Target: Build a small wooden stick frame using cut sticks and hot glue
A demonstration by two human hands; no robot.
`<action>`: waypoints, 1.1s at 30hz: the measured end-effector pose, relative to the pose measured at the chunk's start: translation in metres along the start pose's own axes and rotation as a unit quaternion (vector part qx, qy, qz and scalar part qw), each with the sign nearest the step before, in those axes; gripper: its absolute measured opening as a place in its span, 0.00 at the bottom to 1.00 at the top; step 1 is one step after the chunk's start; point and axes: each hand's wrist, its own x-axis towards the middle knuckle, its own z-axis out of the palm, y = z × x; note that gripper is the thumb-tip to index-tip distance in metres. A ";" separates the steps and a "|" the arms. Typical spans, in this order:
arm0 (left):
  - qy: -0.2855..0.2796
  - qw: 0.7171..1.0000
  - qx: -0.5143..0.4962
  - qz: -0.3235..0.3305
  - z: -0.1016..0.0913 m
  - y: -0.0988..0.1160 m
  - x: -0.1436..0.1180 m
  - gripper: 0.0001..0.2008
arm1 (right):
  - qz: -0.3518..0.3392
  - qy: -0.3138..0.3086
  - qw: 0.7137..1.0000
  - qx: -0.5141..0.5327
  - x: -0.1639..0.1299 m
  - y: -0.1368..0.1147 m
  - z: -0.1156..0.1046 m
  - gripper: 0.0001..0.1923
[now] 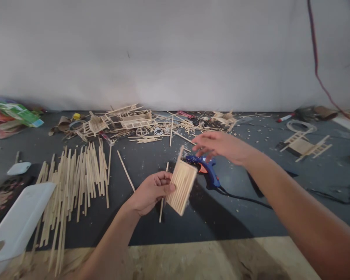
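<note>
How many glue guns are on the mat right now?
1. The blue hot-glue gun with an orange trigger lies on the dark mat under the right hand, beside the stick panel in the left hand. Clutter may hide others.

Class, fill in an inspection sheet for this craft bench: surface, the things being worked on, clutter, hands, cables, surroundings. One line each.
Surface: dark mat strewn with wood chips, over a pale board along the near edge.
Job's things: slatted wooden panel, held tilted; blue glue gun lying on the mat behind it.
Clutter: loose wooden sticks at left; small stick models along the wall; white board near left; ladder-like frame at right.
Hands: left hand grips the panel; right hand hovers open above the glue gun, slightly blurred.
Cables: black cord from the glue gun; reddish cable on the wall.
Surroundings: plain pale wall; coloured packets far left.
</note>
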 end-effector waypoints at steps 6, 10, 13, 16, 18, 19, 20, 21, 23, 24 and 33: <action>0.098 0.991 -0.048 0.080 -0.004 -0.004 0.009 0.13 | 0.092 0.044 0.957 -0.270 -0.011 0.046 -0.027 0.21; 0.116 0.988 -0.049 0.092 -0.004 -0.008 0.014 0.13 | 0.114 0.043 0.961 -0.248 -0.023 0.077 -0.013 0.22; 0.122 0.988 -0.037 0.084 -0.003 -0.009 0.016 0.13 | 0.102 0.108 0.970 -0.194 -0.027 0.091 -0.001 0.21; 0.119 0.990 -0.026 0.075 -0.003 -0.010 0.016 0.14 | 0.111 0.152 0.982 -0.033 -0.028 0.098 0.007 0.17; 0.118 0.990 -0.019 0.076 -0.004 -0.011 0.016 0.15 | 0.133 0.132 0.975 0.120 -0.028 0.098 0.011 0.15; 0.119 0.990 -0.016 0.078 -0.004 -0.011 0.016 0.14 | 0.141 0.125 0.964 0.186 -0.028 0.098 0.012 0.13; 0.120 0.990 -0.015 0.079 -0.004 -0.011 0.016 0.14 | 0.144 0.125 0.953 0.237 -0.029 0.097 0.014 0.12; 0.123 0.989 -0.015 0.080 -0.004 -0.010 0.017 0.15 | 0.138 0.127 0.943 0.274 -0.029 0.097 0.016 0.11; 0.130 0.988 -0.018 0.081 -0.004 -0.009 0.017 0.15 | 0.100 0.121 0.933 0.323 -0.030 0.096 0.021 0.10; 0.133 0.988 -0.019 0.081 -0.004 -0.009 0.017 0.15 | 0.074 0.112 0.932 0.336 -0.030 0.096 0.023 0.10; 0.140 0.987 -0.010 0.077 -0.001 -0.007 0.017 0.13 | -0.024 0.044 0.942 0.332 -0.032 0.097 0.040 0.09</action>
